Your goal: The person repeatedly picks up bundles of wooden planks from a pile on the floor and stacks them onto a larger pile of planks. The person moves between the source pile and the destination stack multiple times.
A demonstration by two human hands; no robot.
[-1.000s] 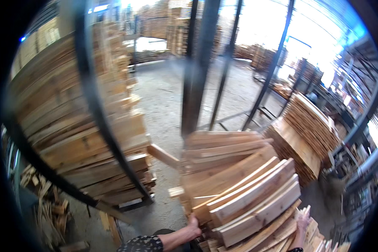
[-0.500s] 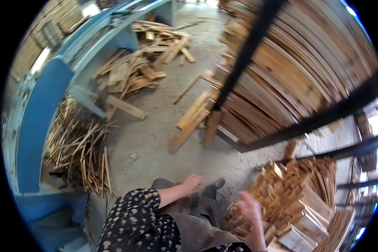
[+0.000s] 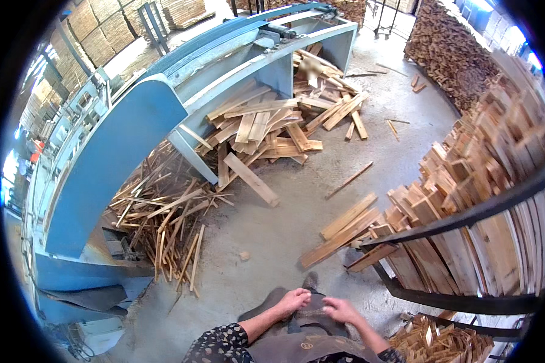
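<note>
A bare, grey concrete floor (image 3: 278,233) spread across a workshop, with tall, brown stacked timber (image 3: 445,54) standing at the upper right. On the left, a long, light blue metal machine (image 3: 115,157) with a broad, rounded side panel curved toward the top of the view. To the right stood a black metal rack (image 3: 460,304), packed with a large stack of pale brown wooden boards (image 3: 448,257) set side by side. Under and in front of the machine lay a heap of short, flat, pale wooden boards (image 3: 266,121), tangled at many angles, and just beside it a pile of thin, narrow wooden strips (image 3: 169,230). At the lower right edge sat a smaller, tightly packed stack of light wood pieces (image 3: 439,345).

A greyish-brown apron (image 3: 309,349) covered the person's front, below black sleeves with pale spots (image 3: 218,345). Two long, yellowish flat boards (image 3: 340,239) rested on the floor by the rack's near corner, ahead of the hands. The left hand (image 3: 295,300) and right hand (image 3: 341,310) hung apart in front of the apron. The right one's fingers were loosely bent and spread; whether the left's curled fingers gripped anything could not be made out. A dark shoe (image 3: 310,280) showed just beyond them, and a small wood chip (image 3: 244,256) lay farther left.
</note>
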